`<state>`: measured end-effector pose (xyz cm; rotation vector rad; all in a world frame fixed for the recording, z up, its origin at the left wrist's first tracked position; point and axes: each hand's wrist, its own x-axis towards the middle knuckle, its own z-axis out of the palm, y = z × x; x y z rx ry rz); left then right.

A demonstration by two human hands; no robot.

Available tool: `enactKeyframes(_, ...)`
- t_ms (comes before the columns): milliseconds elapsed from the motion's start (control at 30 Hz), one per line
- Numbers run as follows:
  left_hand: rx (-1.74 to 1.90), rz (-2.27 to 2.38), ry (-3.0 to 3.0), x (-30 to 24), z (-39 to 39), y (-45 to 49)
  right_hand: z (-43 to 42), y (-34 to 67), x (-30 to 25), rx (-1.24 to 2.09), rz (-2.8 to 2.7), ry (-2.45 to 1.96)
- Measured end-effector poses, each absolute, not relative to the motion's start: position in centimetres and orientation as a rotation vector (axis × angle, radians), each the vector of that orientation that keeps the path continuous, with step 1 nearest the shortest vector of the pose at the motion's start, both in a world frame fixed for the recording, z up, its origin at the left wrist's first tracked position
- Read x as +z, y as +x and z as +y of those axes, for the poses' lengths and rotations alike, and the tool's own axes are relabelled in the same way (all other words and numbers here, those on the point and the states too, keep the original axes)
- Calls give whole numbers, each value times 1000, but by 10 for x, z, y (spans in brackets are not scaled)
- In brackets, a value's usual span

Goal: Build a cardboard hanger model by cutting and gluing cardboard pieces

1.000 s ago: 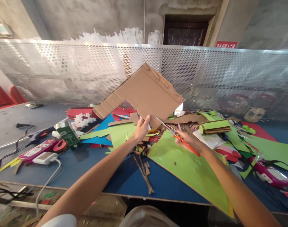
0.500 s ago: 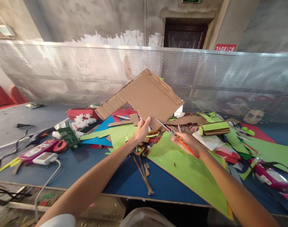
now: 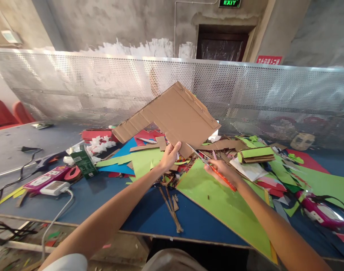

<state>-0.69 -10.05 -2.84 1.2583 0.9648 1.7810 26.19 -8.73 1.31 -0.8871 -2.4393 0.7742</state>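
A brown piece of corrugated cardboard, roughly L-shaped, is held up above the cluttered table, tilted with one corner upward. My left hand pinches its lower edge, thumb on the near face. My right hand is closed round scissors with orange-red handles. Their metal blades point up and left, the tips meeting the cardboard's lower edge just right of my left thumb. Below my right hand lies a large green sheet. Whether the blades are apart is hard to make out.
Paper and cardboard scraps cover the blue table. To the left are a dark green box, a purple power strip and a white charger with its cable. Tied sticks lie in front. A perforated metal screen runs behind.
The view has tipped up slightly, so more of the exit sign shows. Both hands keep their holds, and the cardboard and scissors stay almost where they were.
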Motion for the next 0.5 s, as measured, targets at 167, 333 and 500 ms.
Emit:
enactKeyframes(167, 1759, 949, 1263, -28, -103, 0, -90, 260, 13, 746, -2428, -861)
enactKeyframes(333, 1803, 918, 1195, -23, -106, 7, -95, 257, 11, 738, -2387, -960)
enactKeyframes(500, 1787, 908, 1174, -22, -107, 9, -94, 257, 9, 704, -2406, -999)
